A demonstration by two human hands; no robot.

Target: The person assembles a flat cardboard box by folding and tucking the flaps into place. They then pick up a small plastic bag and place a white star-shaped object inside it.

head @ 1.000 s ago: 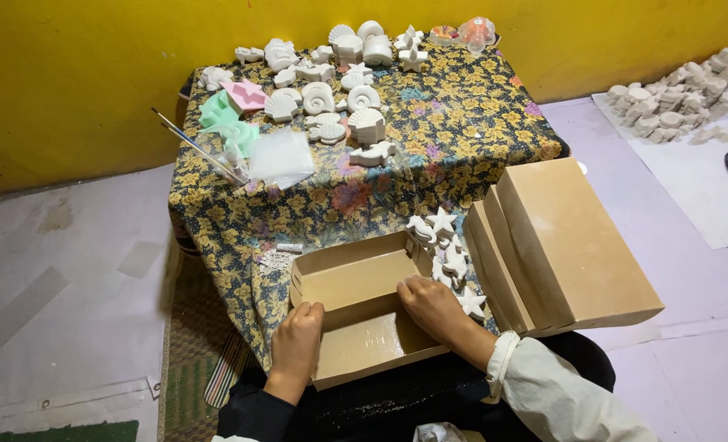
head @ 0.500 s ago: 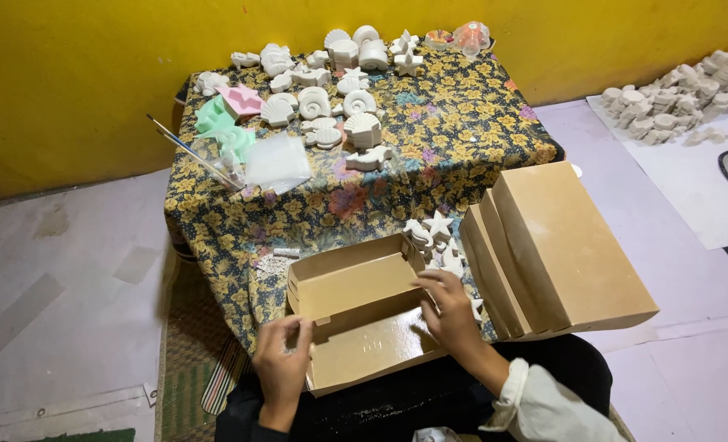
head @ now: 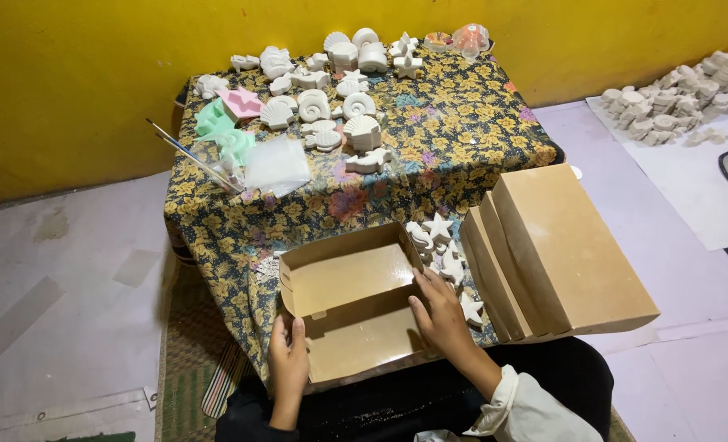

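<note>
Step in hand, as judged: assembling an open brown cardboard box [head: 352, 307] at the near edge of the worktop [head: 454, 143], at 6 o'clock from the worktop's centre. The box lies open-side up, its glossy inside showing, one flap raised at the far side.

Left hand [head: 289, 364] grips the near left corner of the box, thumb on the rim, fingers curled under; closed on the card. Right hand [head: 442, 315] lies fingers spread and flat against the box's right wall, pressing it; not pinching anything.

Next move probably calls for squaring the right wall and tucking its flap while the left hand steadies the corner; the card is thin, so light pressure.

At 3 o'clock from the box, just beside the right hand: a small cluster of white plaster stars and shells [head: 442, 245]. Further at 3 o'clock, a stack of closed brown cardboard boxes [head: 565, 250], tilted, overhanging the worktop's edge.

Surface: worktop covered with a dark floral cloth in yellow. At 12 o'clock, many white plaster shell casts [head: 331, 106]. At 10 o'clock, pink and green moulds [head: 229, 119], thin brushes [head: 188, 155], and a clear plastic bag [head: 275, 164].

Room: yellow wall [head: 94, 74] behind, pale floor [head: 69, 295], woven mat [head: 188, 360] under the worktop. A heap of white plaster pieces [head: 675, 102] on a floor sheet at 2 o'clock.
</note>
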